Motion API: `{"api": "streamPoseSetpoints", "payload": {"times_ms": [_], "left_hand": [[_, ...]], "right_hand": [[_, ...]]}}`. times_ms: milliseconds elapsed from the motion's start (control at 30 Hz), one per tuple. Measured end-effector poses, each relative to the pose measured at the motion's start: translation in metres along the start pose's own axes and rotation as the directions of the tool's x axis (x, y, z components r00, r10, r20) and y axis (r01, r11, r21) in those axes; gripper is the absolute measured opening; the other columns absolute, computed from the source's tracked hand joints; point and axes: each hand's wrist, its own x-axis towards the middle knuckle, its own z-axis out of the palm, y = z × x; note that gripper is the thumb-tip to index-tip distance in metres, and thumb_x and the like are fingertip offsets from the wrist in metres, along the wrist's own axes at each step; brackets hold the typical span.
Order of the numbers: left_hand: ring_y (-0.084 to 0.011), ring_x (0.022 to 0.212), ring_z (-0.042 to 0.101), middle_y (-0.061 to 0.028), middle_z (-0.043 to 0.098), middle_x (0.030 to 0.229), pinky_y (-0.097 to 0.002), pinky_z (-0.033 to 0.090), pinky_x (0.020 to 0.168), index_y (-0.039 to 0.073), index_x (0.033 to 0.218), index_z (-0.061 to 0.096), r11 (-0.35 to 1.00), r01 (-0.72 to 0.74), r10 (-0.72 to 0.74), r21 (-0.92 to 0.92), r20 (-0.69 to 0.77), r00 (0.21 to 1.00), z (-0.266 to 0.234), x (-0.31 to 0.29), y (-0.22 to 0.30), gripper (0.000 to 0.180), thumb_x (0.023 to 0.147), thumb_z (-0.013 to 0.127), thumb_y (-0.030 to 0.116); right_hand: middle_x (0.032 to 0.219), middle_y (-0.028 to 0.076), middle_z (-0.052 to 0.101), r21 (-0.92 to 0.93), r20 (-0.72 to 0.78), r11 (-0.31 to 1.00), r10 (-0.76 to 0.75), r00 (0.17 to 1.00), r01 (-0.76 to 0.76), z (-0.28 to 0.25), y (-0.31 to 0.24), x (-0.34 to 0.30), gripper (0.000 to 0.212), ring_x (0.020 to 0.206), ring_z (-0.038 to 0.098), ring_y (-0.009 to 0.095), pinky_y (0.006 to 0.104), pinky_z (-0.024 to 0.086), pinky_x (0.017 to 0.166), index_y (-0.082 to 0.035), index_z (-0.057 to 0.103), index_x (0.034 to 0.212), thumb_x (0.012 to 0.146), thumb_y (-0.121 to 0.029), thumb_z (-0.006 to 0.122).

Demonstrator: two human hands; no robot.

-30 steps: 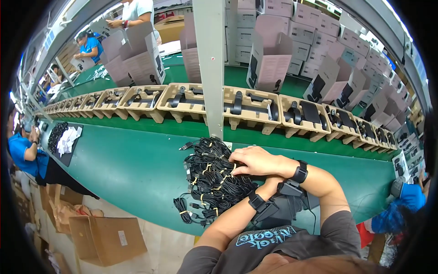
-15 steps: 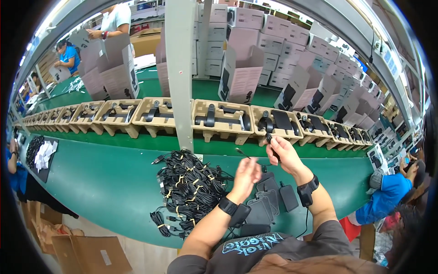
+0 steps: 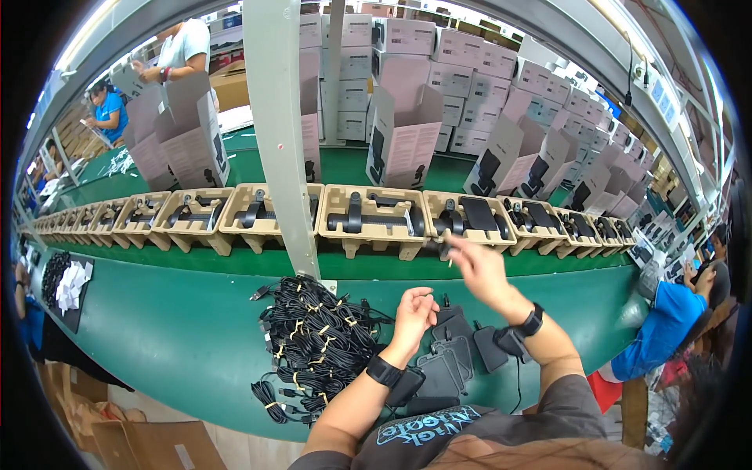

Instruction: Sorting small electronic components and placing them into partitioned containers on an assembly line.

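My right hand is closed on a bundled black cable, blurred by motion, at the front rim of a brown pulp tray. That tray holds a flat black pad and round black parts. My left hand hangs above the green bench with its fingers curled in and nothing visible in them. Beneath and beside it lie several flat black pads. A big heap of black cables, tied with tan bands, lies left of my left forearm.
A row of pulp trays with black parts crosses the bench. A grey post stands in front of it. Open cartons and stacked white boxes are behind. A co-worker in blue sits at the right.
My right hand has moved forward and left with the cable, to the tray's rim. My left hand has drawn down and back, and the cable end near it is gone from there.
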Motion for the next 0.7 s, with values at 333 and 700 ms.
{"api": "streamPoseSetpoints", "payload": {"times_ms": [333,700], "left_hand": [[-0.0057,0.055,0.049,-0.0038,0.055,0.08,-0.0156,0.033,0.043,0.004,0.102,0.047,0.993,0.053,-0.054,0.103,0.008,0.998,-0.011,0.001,-0.008,0.018,0.086,0.05,0.009],[-0.0064,0.054,0.05,-0.0043,0.056,0.081,-0.0171,0.033,0.043,0.003,0.101,0.047,0.991,0.011,-0.014,0.134,0.02,1.0,-0.015,0.002,-0.005,0.018,0.084,0.05,0.007]], "right_hand": [[0.08,0.015,0.063,-0.538,0.297,0.828,0.362,0.884,-0.158,0.029,0.071,0.115,0.031,0.078,0.061,0.03,0.039,0.048,0.068,-0.007,0.064,0.085,0.082,-0.033,0.049],[0.082,0.008,0.066,-0.807,0.22,0.587,0.404,0.888,-0.067,0.093,0.084,0.124,0.019,0.079,0.064,0.022,0.035,0.05,0.057,-0.01,0.068,0.081,0.076,-0.015,0.05]]}}
